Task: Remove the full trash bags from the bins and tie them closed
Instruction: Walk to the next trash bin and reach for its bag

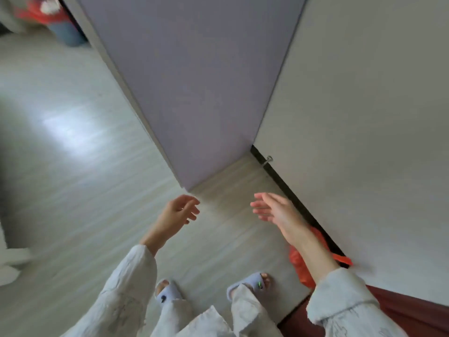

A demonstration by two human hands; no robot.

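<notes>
Item one: our left hand [178,210], raised over the pale plank floor [80,152], fingers loosely curled and parted, holding nothing. The pale crinkled sleeve [126,285] ends at the wrist.

Item two: our right hand [272,209], also lifted and empty, palm turned inward toward the left hand, fingers stretched out and slightly spread. The two hands are near each other but apart.

Item three: an orange trash bag [302,268], lying on the floor at lower right, against the base of the white wall [364,117] and its dark skirting strip [286,188]. Our right forearm crosses in front of it and hides its middle; a strip of the same orange plastic shows on the far side of the arm (whether the bag's mouth is knotted we cannot tell). Neither hand touches it.

Item four: a bin [66,32] at the far upper left, blurred, seemingly grey-blue with an orange-red bag [36,13] bulging at its top and something white on it. It stands well apart from us, beyond the edge of the lilac door [194,81].

Item five: the lilac door itself, standing open, its lower corner meeting the floor just ahead of our hands. A small metal doorstop [268,160] juts from the skirting beside it.

Item six: two grey-blue slippers [252,284], toes showing, planted on the floor below our hands.

Item seven: a dark red surface [401,310] at the lower right corner, beneath the right sleeve.
</notes>
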